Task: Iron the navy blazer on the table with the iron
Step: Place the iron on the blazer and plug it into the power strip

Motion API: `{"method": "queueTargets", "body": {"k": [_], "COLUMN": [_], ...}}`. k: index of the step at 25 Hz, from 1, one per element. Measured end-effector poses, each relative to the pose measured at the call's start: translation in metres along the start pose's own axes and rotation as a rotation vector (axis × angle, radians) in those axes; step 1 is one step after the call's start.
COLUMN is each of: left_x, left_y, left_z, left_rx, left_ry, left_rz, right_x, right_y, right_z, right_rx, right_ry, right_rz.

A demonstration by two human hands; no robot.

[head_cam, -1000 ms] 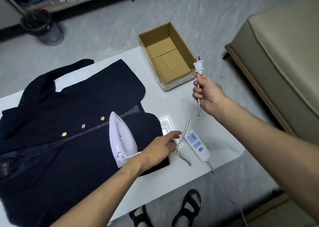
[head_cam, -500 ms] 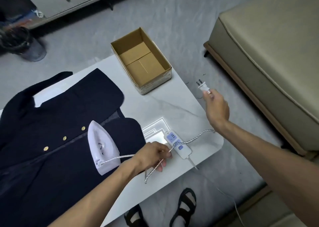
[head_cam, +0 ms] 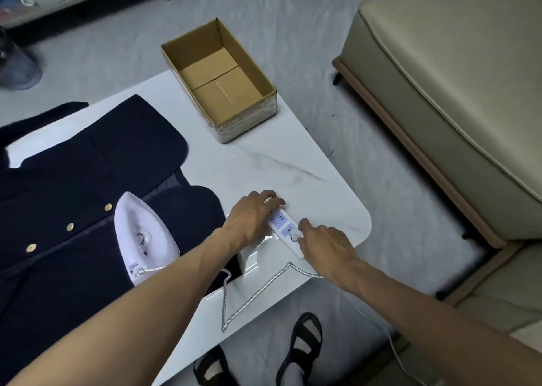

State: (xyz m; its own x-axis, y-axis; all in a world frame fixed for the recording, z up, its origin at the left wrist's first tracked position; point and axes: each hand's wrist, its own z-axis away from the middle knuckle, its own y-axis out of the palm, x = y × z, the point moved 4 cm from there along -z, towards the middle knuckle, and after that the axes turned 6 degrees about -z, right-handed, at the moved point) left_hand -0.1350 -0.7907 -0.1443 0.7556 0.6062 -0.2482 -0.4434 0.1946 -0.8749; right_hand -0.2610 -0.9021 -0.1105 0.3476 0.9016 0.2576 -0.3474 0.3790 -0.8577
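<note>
Your right hand (head_cam: pixel 322 245) just came down, fingers pinching the plug (head_cam: pixel 293 233) at the power strip (head_cam: pixel 280 220), 4 o'clock on the bench (head_cam: pixel 278 165), left hand (head_cam: pixel 252 215) gripping the strip; iron (head_cam: pixel 143 236) on the navy blazer (head_cam: pixel 73 195) at 9 o'clock should be live soon.

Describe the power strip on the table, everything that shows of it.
The power strip is a slim white bar, plastic by its look, with pale blue socket panels on top. It lies flat on the white table near its right corner. The left hand holds its far end; the right hand pinches a white plug at the nearer socket. A thin white cable, likely its own, shows below the table edge.
</note>
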Motion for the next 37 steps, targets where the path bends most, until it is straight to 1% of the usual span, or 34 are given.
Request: {"method": "queueTargets", "body": {"k": [2, 4, 9, 11, 14, 18, 24, 28, 31, 37], "left_x": [-0.005, -0.005, -0.004, -0.005, -0.003, 0.002, 0.01, 0.014, 0.015, 0.016], "left_y": [0.015, 0.019, 0.01, 0.007, 0.006, 0.009, 0.015, 0.016, 0.015, 0.018], "left_z": [-0.003, -0.005, -0.011, -0.013, -0.015, -0.017, -0.019, -0.017, -0.019, -0.02], "left_rx": [-0.021, -0.04, -0.018, -0.01, -0.011, -0.029, -0.011, -0.018, -0.017, -0.008], "left_ry": [0.075, 0.072, 0.079, 0.084, 0.094, 0.058, 0.034, 0.061, 0.073, 0.053], "left_rz": [-0.026, -0.005, -0.013, -0.014, 0.015, 0.139, 0.257, 0.337, 0.352, 0.375], "right_x": [0.001, 0.0, -0.008, -0.004, 0.002, 0.003, 0.01, 0.016, 0.015, 0.011], "right_y": [0.003, 0.005, 0.001, 0.0, 0.003, 0.008, 0.015, 0.02, 0.023, 0.026], "right_z": [-0.002, -0.006, -0.02, -0.022, -0.023, -0.022, -0.02, -0.018, -0.015, -0.014], "right_rx": [-0.016, -0.015, 0.063, 0.102, 0.101, 0.044, 0.012, -0.051, -0.084, -0.109], "right_ry": [0.011, 0.039, 0.235, 0.207, 0.116, 0.079, 0.157, 0.144, 0.165, 0.148], "right_rz": [0.011, -0.012, -0.29, -0.314, -0.258, -0.165, -0.119, -0.023, -0.018, -0.033]}}
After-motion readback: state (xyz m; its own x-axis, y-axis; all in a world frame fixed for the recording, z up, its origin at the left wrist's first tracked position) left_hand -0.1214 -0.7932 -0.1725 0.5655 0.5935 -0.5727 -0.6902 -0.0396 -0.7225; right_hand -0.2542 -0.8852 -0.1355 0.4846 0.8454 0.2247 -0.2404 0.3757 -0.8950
